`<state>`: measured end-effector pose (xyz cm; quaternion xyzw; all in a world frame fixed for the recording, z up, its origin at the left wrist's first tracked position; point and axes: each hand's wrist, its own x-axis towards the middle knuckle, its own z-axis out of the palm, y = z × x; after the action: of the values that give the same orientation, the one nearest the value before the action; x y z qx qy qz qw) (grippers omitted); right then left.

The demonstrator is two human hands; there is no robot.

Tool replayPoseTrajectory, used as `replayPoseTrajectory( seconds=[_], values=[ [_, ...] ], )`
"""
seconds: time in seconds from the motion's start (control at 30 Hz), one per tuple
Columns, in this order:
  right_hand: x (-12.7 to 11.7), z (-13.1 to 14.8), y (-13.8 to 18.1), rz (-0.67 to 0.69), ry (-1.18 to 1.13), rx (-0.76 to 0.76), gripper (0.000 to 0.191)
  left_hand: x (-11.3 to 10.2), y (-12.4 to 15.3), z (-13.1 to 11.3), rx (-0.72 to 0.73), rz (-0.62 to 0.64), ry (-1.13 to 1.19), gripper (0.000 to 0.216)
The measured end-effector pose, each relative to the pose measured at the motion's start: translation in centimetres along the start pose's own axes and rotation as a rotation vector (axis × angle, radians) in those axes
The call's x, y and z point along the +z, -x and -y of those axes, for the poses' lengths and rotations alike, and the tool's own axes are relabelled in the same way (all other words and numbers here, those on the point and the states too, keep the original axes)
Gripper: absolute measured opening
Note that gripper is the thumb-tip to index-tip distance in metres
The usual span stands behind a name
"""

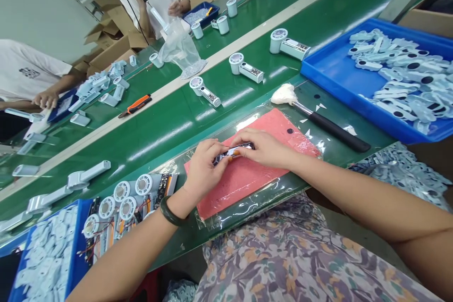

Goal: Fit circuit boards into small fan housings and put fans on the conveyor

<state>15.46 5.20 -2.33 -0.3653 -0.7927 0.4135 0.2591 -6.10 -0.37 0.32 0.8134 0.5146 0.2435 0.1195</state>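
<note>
My left hand and my right hand meet over a pink foam mat, pinching a small dark-and-silver electronic part between their fingers. The fingers hide most of it. A dark bangle circles my left wrist. Nearest my left hand, pale fan heads with wired circuit boards lie at the belt's edge. Beyond my right hand rests a black-handled tool with a white fluffy head.
A blue tray of pale blue housings stands at right, and another at lower left. Finished handheld fans stand along the green belt. Across it, co-workers' hands handle parts near an orange-handled tool. Cardboard boxes stand behind.
</note>
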Motion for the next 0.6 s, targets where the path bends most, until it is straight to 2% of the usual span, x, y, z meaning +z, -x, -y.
replayPoseTrajectory(
  seconds=[0.1, 0.17, 0.23, 0.37, 0.6],
  values=[
    [-1.0, 0.1, 0.2, 0.179, 0.062, 0.004, 0.045, -0.1, 0.8, -1.1, 0.054, 0.013, -0.045, 0.010],
    [-1.1, 0.2, 0.5, 0.261, 0.168, -0.040, 0.041, 0.0, 1.4, -1.9, 0.026, 0.040, -0.067, 0.014],
    [-0.8, 0.3, 0.9, 0.245, 0.243, -0.075, 0.033, 0.3, 1.7, -2.4, -0.019, 0.060, -0.084, 0.017],
    [0.3, 0.4, 1.4, 0.133, 0.281, -0.060, 0.031, 0.8, 1.5, -2.6, -0.055, 0.039, -0.086, 0.013],
    [0.1, 0.3, 1.4, 0.173, 0.220, -0.084, 0.029, 0.3, 1.2, -3.1, -0.090, 0.095, -0.078, 0.020]
  ],
)
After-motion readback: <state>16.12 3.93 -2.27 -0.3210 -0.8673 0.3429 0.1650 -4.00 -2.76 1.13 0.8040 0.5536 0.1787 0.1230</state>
